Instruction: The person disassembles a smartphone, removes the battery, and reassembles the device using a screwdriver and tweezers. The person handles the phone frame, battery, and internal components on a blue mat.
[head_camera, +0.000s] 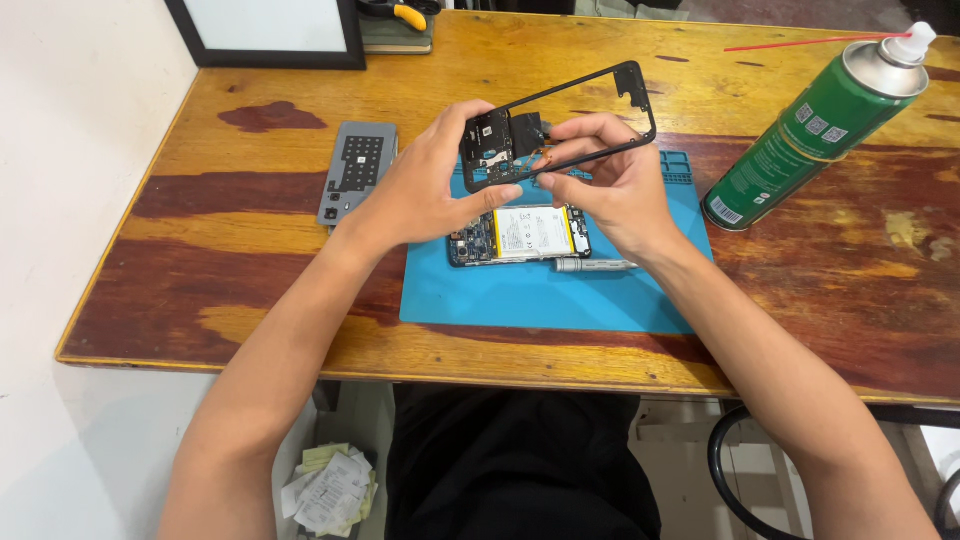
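Note:
My left hand (425, 180) and my right hand (610, 180) together hold a black phone frame (620, 100) tilted up above a blue work mat (530, 290). The left hand grips the frame's lower end, where a black inner part (492, 140) sits. My right hand's fingers pinch the frame's lower long edge near that part. Under the hands an opened phone (520, 235) lies flat on the mat, its white battery showing. A small silver cylindrical tool (595, 265) lies just right of the phone.
A green spray can (810, 125) with a long red straw stands at the right of the wooden table (250, 290). A grey phone back cover (357, 170) lies left of the mat. A black picture frame (270, 35) sits at the back left. Crumpled papers (330, 490) lie on the floor.

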